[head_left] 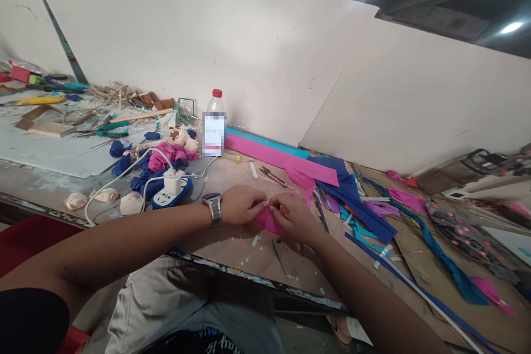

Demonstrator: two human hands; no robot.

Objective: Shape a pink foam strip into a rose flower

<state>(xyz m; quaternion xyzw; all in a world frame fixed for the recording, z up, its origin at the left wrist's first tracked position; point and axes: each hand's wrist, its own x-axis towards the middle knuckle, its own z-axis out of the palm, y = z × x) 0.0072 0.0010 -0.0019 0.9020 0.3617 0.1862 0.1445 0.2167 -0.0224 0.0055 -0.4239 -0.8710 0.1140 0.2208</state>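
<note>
Both hands meet over the table's front part, fingertips nearly touching. My left hand [243,206], with a metal watch on its wrist, pinches the edge of a piece of pink paper [269,223]. From the right, my right hand [295,215] holds the same piece between bent fingers and thumb. The pink piece hangs below and between the hands, partly hidden by them. Behind the hands lie small scissors [274,176] and a long folded pink strip [286,161].
A blue power strip [171,194] with a white plug and cable is left of the hands. Crumpled blue and pink rolls [166,156] lie behind it. A bottle [216,104] stands near the wall. Dark blue paper [357,199] and scraps lie at right.
</note>
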